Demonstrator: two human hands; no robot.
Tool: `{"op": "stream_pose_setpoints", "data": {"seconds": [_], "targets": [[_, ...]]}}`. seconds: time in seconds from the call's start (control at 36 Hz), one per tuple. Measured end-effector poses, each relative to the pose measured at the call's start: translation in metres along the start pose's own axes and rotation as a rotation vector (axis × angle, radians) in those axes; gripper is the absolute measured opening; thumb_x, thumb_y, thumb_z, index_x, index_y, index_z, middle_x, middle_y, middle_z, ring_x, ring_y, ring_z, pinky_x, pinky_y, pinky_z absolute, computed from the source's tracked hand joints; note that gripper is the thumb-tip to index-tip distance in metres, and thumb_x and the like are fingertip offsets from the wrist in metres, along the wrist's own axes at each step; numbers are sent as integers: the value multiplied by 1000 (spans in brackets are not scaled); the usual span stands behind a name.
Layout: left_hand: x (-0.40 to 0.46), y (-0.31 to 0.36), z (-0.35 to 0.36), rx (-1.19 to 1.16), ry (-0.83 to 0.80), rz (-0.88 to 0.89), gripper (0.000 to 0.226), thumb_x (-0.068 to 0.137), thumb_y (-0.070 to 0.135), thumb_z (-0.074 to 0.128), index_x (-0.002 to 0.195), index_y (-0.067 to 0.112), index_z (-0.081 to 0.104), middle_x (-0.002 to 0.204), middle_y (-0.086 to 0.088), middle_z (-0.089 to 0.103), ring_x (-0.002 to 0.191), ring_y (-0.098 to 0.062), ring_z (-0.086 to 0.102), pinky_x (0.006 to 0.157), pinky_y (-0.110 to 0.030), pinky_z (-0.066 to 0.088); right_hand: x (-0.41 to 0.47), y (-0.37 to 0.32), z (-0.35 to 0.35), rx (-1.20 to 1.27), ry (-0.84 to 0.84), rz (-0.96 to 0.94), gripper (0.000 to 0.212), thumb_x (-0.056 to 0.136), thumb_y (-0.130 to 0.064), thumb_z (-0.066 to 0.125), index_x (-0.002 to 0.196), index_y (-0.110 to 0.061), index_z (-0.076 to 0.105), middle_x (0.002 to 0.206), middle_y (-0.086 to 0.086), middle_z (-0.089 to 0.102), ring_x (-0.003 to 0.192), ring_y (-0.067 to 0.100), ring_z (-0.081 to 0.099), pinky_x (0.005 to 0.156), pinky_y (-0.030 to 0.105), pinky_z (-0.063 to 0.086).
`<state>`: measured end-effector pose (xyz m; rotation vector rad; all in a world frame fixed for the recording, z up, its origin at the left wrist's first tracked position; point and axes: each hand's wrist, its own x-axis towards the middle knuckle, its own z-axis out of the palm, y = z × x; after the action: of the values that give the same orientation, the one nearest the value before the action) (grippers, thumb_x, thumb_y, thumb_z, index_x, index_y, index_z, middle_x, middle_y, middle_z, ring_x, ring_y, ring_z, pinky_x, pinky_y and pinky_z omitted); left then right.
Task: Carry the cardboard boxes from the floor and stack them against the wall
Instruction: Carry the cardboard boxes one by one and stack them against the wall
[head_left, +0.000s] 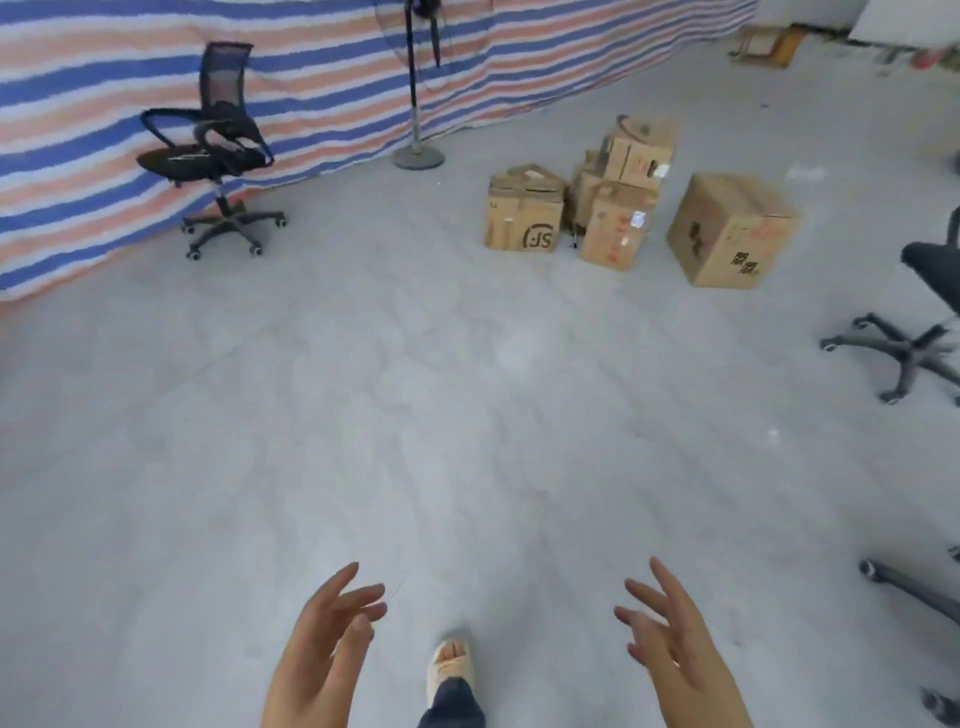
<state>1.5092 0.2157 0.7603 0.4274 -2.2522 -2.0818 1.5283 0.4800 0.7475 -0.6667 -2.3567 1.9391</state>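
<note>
— Item: boxes (618, 208). Location?
— A cluster is seen on the floor (415, 415), far ahead, near the striped tarp (104, 130), 1 perched on top.
— Hands?
— Left hand (324, 644) and right hand (675, 649) are held out low, fingers spread, nothing grasped.
— Other?
— 1 chair (213, 156) is noted by the tarp.

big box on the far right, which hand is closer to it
Right. The right hand is below the big box, nearly in line with it; the left hand is further off to its left. Both are empty.
</note>
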Motion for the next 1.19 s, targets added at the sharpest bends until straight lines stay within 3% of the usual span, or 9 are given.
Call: {"op": "stream_pose_setpoints", "data": {"seconds": [0.11, 0.28, 0.44, 0.53, 0.58, 0.67, 0.75, 0.92, 1.19], "targets": [[78, 30, 36, 12, -80, 27, 42, 72, 23, 50, 91, 57, 67, 94, 6, 73, 90, -11, 69, 85, -42, 49, 59, -32, 2, 68, 92, 1, 83, 45, -87, 63, 117, -49, 48, 107, -23, 68, 96, 1, 67, 87, 40, 52], [171, 62, 98, 53, -234, 33, 28, 76, 33, 59, 95, 53, 65, 100, 9, 72, 94, -8, 68, 98, -48, 45, 130, -47, -2, 64, 203, 9, 91, 43, -97, 46, 120, -48, 47, 111, -36, 60, 96, -2, 66, 87, 37, 51], [239, 69, 165, 90, -356, 3, 49, 90, 10, 56, 88, 57, 67, 96, 7, 73, 91, -10, 68, 88, -34, 50, 194, -59, -24, 61, 313, 118, 39, 92, -11, 53, 114, -43, 49, 114, -12, 66, 92, -1, 66, 93, 50, 50], [272, 74, 205, 113, -385, -15, 42, 77, 18, 54, 89, 57, 67, 96, 6, 73, 90, -10, 69, 86, -31, 51, 233, -70, -43, 99, 315, 158, 40, 78, -46, 70, 112, -45, 49, 118, -13, 62, 93, 2, 67, 93, 49, 50], [296, 76, 235, 112, -369, -17, 42, 72, 22, 51, 90, 55, 67, 96, 7, 73, 89, -9, 69, 87, -32, 51, 268, -65, -59, 91, 335, 184, 84, 41, -89, 62, 112, -46, 48, 116, -16, 61, 92, 10, 69, 91, 43, 50], [329, 79, 287, 73, -359, -9, 38, 72, 24, 51, 102, 40, 69, 97, 7, 73, 92, -9, 69, 89, -39, 49, 325, -61, -89, 115, 357, 149, 38, 80, -46, 69, 112, -45, 49, 120, -7, 63, 92, 3, 68, 89, 42, 51], [359, 89, 348, 36, -357, -1, 41, 72, 23, 51, 111, 25, 61, 96, 7, 73, 91, -9, 69, 90, -43, 48, 387, -65, -135, 102, 370, 110, 39, 96, -9, 47, 115, -44, 48, 120, -7, 63, 95, 0, 66, 89, 42, 53], [407, 114, 460, 34, -390, 3, 40, 73, 22, 51, 112, 22, 60, 99, 6, 73, 90, -10, 69, 89, -36, 49, 490, -90, -215, 102, 396, 64, 38, 98, -11, 43, 122, -40, 46, 117, -7, 64, 97, 6, 68, 81, 23, 56], [517, 139, 598, 112, -434, 1, 29, 83, 19, 59, 112, 27, 60, 99, 9, 72, 91, -8, 68, 89, -41, 46, 622, -85, -276, 162, 449, 128, 31, 89, -40, 59, 117, -45, 47, 120, -4, 64, 98, 7, 67, 81, 36, 58]]}}
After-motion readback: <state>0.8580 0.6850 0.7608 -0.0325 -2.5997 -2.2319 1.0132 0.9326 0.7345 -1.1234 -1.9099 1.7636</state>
